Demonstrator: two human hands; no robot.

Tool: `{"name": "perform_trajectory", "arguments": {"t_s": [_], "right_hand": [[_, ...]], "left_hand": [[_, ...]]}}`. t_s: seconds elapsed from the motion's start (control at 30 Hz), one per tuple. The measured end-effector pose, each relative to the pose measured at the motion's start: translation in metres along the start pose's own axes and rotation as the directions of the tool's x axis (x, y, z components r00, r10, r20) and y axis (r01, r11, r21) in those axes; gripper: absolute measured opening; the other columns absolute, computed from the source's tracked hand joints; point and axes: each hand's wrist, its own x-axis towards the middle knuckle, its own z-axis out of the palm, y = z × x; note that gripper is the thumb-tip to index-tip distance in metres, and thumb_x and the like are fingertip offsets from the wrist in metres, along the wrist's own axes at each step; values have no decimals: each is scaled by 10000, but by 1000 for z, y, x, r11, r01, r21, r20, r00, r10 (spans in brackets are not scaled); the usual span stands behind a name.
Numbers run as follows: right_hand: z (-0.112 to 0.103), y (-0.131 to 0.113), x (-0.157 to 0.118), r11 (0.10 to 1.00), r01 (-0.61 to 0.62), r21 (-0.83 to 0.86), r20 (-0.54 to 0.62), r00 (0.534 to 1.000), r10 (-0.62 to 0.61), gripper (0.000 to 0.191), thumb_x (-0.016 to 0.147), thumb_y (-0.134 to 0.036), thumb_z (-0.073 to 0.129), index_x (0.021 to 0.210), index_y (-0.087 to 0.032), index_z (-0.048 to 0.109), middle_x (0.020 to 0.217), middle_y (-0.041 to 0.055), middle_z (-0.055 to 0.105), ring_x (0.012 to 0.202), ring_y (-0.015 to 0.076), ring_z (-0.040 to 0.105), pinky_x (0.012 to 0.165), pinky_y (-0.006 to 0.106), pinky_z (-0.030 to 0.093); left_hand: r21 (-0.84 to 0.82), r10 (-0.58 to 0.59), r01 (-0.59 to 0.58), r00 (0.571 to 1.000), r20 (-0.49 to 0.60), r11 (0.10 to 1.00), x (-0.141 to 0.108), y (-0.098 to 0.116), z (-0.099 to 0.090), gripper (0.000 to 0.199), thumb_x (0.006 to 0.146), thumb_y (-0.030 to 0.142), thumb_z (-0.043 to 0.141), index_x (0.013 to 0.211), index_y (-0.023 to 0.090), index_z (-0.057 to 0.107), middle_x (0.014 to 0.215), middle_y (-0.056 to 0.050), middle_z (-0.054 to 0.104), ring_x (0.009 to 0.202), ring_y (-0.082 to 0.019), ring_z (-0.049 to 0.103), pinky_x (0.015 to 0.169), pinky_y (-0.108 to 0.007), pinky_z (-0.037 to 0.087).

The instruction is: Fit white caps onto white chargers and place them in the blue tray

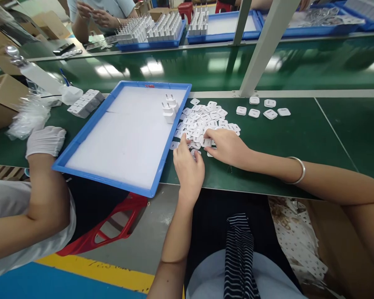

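A pile of small white rounded-square plastic covers (202,118) lies on the green bench, many with a small slot or marking. At its near right edge my right hand (230,148) pinches one white plastic cover (206,142) between thumb and fingers. My left hand (189,168) rests against the near left edge of the pile, thumb and forefinger apart, with nothing visibly held. Several more covers (254,113) lie spread out singly to the right of the pile. Just left of the pile, white plug adapters with two pins (170,109) stand in a blue-rimmed tray.
The blue tray (154,189) overhangs the bench's front edge. A grey post (264,50) rises behind the pile. At left are a co-worker's gloved hand (46,142), stacked white blocks (86,103) and a plastic bag (29,116). Trays of plugs (165,27) stand across the conveyor (174,68).
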Motion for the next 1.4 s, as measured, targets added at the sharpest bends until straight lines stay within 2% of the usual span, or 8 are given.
{"name": "perform_trajectory", "arguments": {"t_s": [0.3, 0.5, 0.7, 0.83, 0.93, 1.13, 1.3, 1.4], "right_hand": [[0, 9, 12, 988, -54, 144, 1, 999, 54, 274, 812, -206, 674, 1072, -120, 649, 1049, 127, 722, 980, 286, 665, 799, 355, 469], [-4, 14, 22, 970, -101, 221, 58, 994, 90, 218, 771, -200, 721, 979, -152, 679, 967, 80, 740, 935, 265, 682, 757, 341, 488], [-6, 26, 31, 940, -10, 341, 78, 997, -18, 297, 702, -150, 726, 991, -157, 659, 1025, 95, 734, 991, 279, 675, 821, 365, 514], [-5, 32, 31, 911, 149, 384, -11, 988, -157, 286, 721, -188, 703, 1003, -170, 658, 1050, 88, 727, 930, 262, 671, 809, 379, 523], [-2, 33, 27, 874, 276, 401, -105, 961, -256, 242, 780, -206, 648, 1021, -180, 653, 1058, 88, 727, 932, 252, 670, 821, 387, 530], [-5, 28, 6, 799, 451, 398, -275, 890, -365, 199, 866, -216, 626, 1064, -205, 643, 1090, 84, 730, 1023, 247, 682, 901, 402, 543], [-13, 15, -16, 808, 445, 387, -343, 883, -322, 199, 888, -183, 637, 1086, -197, 650, 1192, 100, 720, 1143, 267, 669, 956, 418, 544], [-18, 12, -24, 800, 411, 438, -338, 900, -277, 203, 883, -180, 652, 1084, -208, 655, 1126, 75, 743, 1086, 248, 697, 927, 386, 565]], "left_hand": [[28, 35, -38, 996, 78, 999, 5, -1, 3, 436, 893, 79, 458, 1314, 131, 559, 1300, -141, 613, 1180, -288, 525, 1043, -466, 423], [-114, 44, -32, 993, 106, 993, 9, -4, 4, 377, 882, 79, 494, 1206, 167, 664, 1195, -115, 629, 1163, -247, 554, 1048, -421, 436], [-255, 20, 9, 994, 110, 967, 11, -7, 4, 379, 847, 80, 525, 1170, 207, 678, 1174, -93, 638, 1166, -242, 575, 1053, -442, 437], [-344, 0, 35, 995, 101, 938, 11, -7, 3, 356, 828, 86, 571, 1153, 202, 659, 1193, -96, 643, 1152, -241, 593, 1021, -431, 474], [-515, 5, 38, 997, 81, 856, 10, -7, 4, 290, 848, 135, 616, 1126, 214, 627, 1176, -79, 649, 1120, -212, 624, 990, -386, 511], [-820, -109, 122, 991, 73, 559, 5, 1, -1, 251, 807, 214, 755, 1030, 227, 641, 1023, -23, 653, 992, -154, 676, 894, -295, 568], [-865, -189, 91, 982, -5, 494, -5, 13, -3, 229, 776, 167, 791, 971, 207, 677, 908, -5, 646, 849, -109, 667, 789, -234, 580], [-883, -170, 75, 985, -6, 463, -12, 19, -3, 218, 769, 148, 795, 941, 206, 673, 875, 5, 651, 812, -103, 676, 791, -234, 581]]}}
